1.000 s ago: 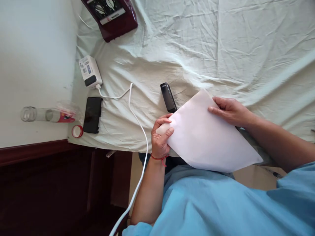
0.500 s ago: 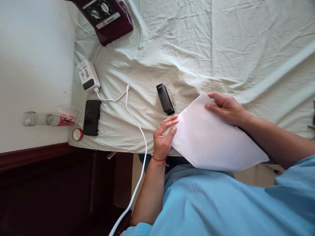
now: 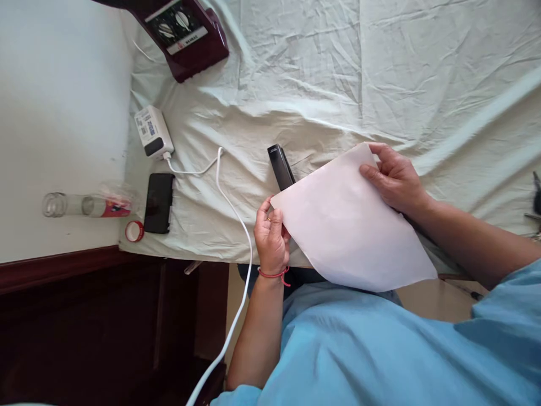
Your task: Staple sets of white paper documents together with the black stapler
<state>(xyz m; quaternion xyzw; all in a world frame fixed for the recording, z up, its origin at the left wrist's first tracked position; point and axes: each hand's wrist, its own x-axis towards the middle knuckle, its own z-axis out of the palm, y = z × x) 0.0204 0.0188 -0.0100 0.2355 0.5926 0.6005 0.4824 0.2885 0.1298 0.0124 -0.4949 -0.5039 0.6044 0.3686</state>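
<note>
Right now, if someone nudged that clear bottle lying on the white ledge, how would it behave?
The clear bottle lies on its side, so a nudge would probably set it rolling. It looks empty and capless, with a red cap lying nearby, so it is likely light. The white ledge looks smooth, so it might slide easily too.

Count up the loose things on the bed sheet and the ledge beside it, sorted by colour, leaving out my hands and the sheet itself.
White: 3 - paper, charger box, cable
Black: 2 - stapler, phone
Dark red: 1 - box with dials
Red and white: 1 - tape roll
Clear: 1 - bottle
Total: 8
</note>
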